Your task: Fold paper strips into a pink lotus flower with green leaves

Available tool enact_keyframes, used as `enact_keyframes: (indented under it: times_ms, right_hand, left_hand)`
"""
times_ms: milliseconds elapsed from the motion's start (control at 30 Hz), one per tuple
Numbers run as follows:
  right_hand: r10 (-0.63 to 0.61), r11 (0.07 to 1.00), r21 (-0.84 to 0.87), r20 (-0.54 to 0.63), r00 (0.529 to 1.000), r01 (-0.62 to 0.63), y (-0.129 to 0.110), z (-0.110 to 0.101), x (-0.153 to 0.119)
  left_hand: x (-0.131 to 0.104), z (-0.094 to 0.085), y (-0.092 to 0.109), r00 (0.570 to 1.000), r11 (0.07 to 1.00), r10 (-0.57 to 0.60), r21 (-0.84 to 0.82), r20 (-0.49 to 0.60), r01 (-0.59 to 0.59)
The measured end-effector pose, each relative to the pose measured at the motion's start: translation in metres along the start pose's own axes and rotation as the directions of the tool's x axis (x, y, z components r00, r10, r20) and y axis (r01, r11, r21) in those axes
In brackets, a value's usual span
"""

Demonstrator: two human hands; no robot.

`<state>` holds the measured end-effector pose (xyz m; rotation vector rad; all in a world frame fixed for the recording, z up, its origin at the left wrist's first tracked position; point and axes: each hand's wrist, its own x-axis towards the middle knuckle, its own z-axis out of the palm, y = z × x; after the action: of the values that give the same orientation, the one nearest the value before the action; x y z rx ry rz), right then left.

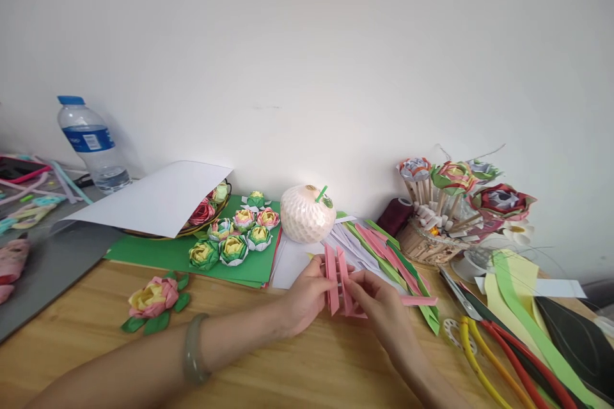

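Folded pink paper strips are held upright between both hands, above the wooden table near its middle. My left hand is closed on their left side, thumb in front. From the right, my right hand pinches the same bundle with thumb and index finger. How the strips join behind the fingers is hidden. Right behind the hands lies a pile of folded pink paper, green paper strips and white paper strips. A white fruit in foam netting stands behind my left hand.
Several folded paper flowers sit on green paper; one flower lies on the wood. A white sheet covers part of a basket. Water bottle stands left. Right are a flower-filled basket, scissors and yellow-handled tool.
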<state>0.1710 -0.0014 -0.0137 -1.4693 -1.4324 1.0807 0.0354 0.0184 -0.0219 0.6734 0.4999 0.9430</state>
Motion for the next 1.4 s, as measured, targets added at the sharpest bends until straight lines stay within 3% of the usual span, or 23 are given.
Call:
enact_keyframes:
  times_ms: [167, 467, 600, 733, 833, 967, 1067, 1233, 1400]
  right_hand:
    - [-0.028, 0.994, -0.103, 0.026, 0.999, 0.030, 0.007, 0.007, -0.003]
    - [-0.034, 0.954, -0.297, -0.007, 0.999, 0.031, 0.002, 0.009, -0.008]
    - [-0.049, 0.936, -0.346, 0.051, 0.997, 0.064, 0.003, 0.008, -0.009]
    - [-0.074, 0.888, -0.453, 0.019, 0.997, 0.074, 0.003, 0.008, -0.009]
    - [-0.089, 0.879, -0.467, 0.045, 0.995, 0.099, -0.001, 0.006, -0.009]
    - [-0.130, 0.906, -0.404, 0.027, 0.991, 0.130, -0.002, -0.007, -0.001]
    - [-0.311, 0.784, -0.568, -0.014, 0.950, 0.248, 0.002, -0.017, 0.008]
    - [-0.341, 0.664, -0.701, 0.027, 0.940, 0.261, 0.010, -0.011, 0.021]
    - [-0.310, 0.571, -0.788, 0.051, 0.949, 0.229, 0.011, -0.001, 0.026]
  left_hand:
    - [-0.001, -0.002, -0.006, 0.996, 0.999, -0.019, -0.040, 0.083, 0.022]
    - [-0.005, 0.001, -0.010, 0.998, 0.993, -0.024, 0.115, 0.060, 0.017]
    - [-0.008, 0.003, -0.008, 0.998, 0.993, -0.031, 0.116, 0.063, 0.023]
    - [-0.008, 0.004, -0.006, 0.996, 0.995, -0.043, 0.095, 0.078, 0.036]
    - [-0.007, 0.004, -0.008, 1.000, 0.997, -0.028, 0.072, -0.009, 0.029]
    - [-0.013, 0.004, -0.013, 0.972, 0.992, -0.020, 0.114, -0.236, 0.048]
    - [-0.017, 0.004, -0.015, 0.920, 0.981, 0.040, 0.189, -0.390, 0.038]
    - [-0.015, -0.001, -0.014, 0.889, 0.967, 0.105, 0.255, -0.445, 0.014]
    - [-0.010, -0.002, -0.013, 0.881, 0.980, 0.136, 0.191, -0.453, -0.053]
